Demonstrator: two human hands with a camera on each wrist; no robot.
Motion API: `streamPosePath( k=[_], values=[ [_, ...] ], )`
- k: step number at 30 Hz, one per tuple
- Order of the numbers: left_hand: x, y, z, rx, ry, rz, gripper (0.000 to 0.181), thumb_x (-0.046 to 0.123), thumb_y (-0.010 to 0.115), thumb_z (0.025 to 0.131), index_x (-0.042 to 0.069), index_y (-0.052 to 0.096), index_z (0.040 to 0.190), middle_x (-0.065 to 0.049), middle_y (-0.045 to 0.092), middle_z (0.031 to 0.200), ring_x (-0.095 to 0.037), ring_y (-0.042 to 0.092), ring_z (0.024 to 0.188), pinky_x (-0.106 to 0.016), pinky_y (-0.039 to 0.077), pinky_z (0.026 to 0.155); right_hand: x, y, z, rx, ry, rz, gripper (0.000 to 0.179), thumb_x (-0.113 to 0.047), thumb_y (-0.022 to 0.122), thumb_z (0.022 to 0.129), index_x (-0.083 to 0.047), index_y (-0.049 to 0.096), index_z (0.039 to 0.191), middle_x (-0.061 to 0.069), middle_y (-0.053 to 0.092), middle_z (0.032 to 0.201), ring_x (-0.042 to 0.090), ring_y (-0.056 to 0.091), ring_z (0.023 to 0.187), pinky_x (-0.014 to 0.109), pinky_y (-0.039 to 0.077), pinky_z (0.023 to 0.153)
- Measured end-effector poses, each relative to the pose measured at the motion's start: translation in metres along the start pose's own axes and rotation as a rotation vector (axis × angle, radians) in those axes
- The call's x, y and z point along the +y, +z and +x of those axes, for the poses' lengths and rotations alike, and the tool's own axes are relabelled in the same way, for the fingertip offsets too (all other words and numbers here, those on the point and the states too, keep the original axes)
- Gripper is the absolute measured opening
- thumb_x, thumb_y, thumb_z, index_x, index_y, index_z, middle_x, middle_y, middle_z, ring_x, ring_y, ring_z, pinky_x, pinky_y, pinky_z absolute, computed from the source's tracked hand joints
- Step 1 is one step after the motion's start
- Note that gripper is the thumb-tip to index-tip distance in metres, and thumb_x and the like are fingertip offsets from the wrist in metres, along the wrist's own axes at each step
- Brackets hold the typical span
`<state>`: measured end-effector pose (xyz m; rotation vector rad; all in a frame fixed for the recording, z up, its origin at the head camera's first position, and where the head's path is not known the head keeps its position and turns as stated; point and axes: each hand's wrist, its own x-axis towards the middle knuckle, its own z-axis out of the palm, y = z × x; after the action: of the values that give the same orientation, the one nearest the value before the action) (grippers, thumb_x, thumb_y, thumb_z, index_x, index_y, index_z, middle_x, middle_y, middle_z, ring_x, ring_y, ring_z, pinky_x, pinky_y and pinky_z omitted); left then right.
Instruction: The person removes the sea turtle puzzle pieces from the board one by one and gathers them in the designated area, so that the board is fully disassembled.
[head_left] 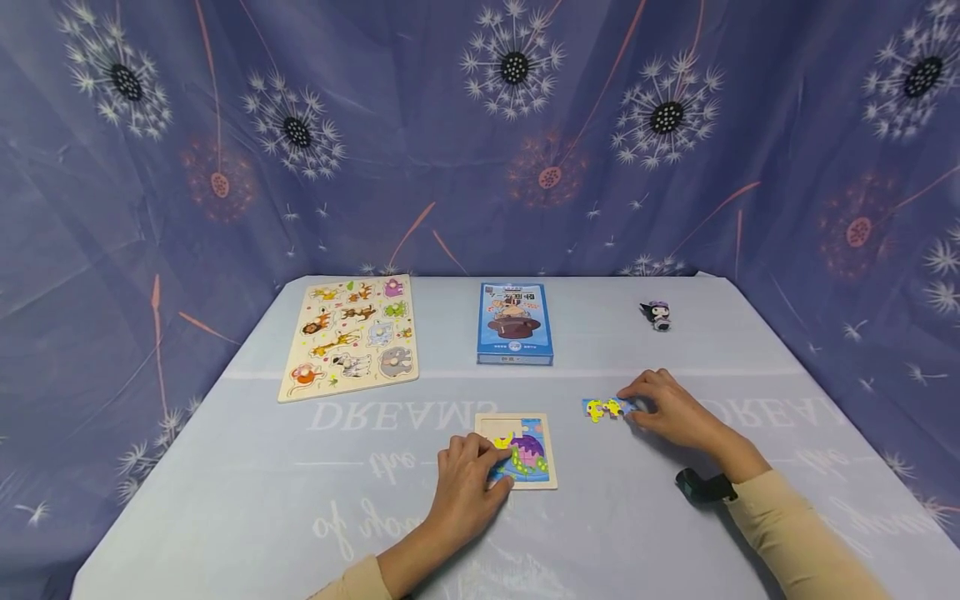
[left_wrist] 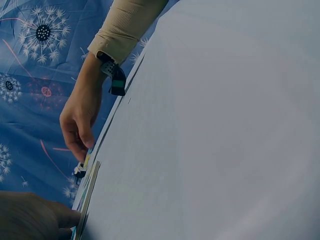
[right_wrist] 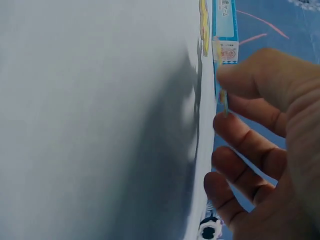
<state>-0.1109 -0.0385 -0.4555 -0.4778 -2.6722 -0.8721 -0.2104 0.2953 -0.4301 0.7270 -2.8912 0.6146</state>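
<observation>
A small square jigsaw puzzle (head_left: 531,467) in a pale wooden frame lies on the table, showing a purple, pink and green picture; its upper left is bare wood. My left hand (head_left: 468,477) rests over the frame's left side, index finger and thumb on the puzzle, hiding part of it. To the right, my right hand (head_left: 663,410) pinches a thin puzzle piece (right_wrist: 223,97) between thumb and fingers, with the other fingers spread loosely. Beside those fingertips lie blue-and-yellow puzzle pieces (head_left: 597,408) on the table.
Behind the puzzle lies a blue box (head_left: 514,325) with a hat picture. A wooden animal peg board (head_left: 351,337) lies at the back left, and a small black-and-white figurine (head_left: 657,316) is at the back right. A dandelion-print curtain (head_left: 420,133) surrounds the table.
</observation>
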Motion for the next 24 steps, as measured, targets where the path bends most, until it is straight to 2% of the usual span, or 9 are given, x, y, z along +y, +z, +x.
streamPosePath(
  k=[5,15,24],
  values=[
    [0.000,0.000,0.000,-0.008,-0.005,0.001,0.033,0.021,0.073,0.076,0.014,0.072,0.109,0.004,0.052,0.095,-0.012,0.038,0.093,-0.036,0.028,0.080,0.008,0.000,0.000,-0.041,0.025,0.014,0.029,-0.015,0.072,0.079,-0.014,0.070,0.108,0.000,0.060,0.104,0.015,0.046,0.096,0.035,0.042,0.080],
    [0.000,0.000,0.000,-0.002,0.001,0.002,0.033,0.020,0.072,0.076,0.014,0.072,0.109,0.004,0.052,0.095,-0.012,0.038,0.092,-0.036,0.028,0.080,0.012,0.001,0.001,-0.045,0.012,0.032,0.027,-0.015,0.071,0.081,-0.016,0.071,0.108,0.000,0.061,0.103,0.015,0.046,0.094,0.031,0.040,0.077],
    [0.000,0.001,0.000,0.006,0.002,-0.008,0.033,0.019,0.072,0.076,0.013,0.072,0.108,0.004,0.053,0.095,-0.012,0.038,0.092,-0.036,0.028,0.080,0.015,0.003,0.001,-0.041,0.006,0.015,0.028,-0.015,0.072,0.079,-0.017,0.071,0.107,-0.001,0.059,0.103,0.015,0.046,0.095,0.034,0.041,0.079]
  ],
)
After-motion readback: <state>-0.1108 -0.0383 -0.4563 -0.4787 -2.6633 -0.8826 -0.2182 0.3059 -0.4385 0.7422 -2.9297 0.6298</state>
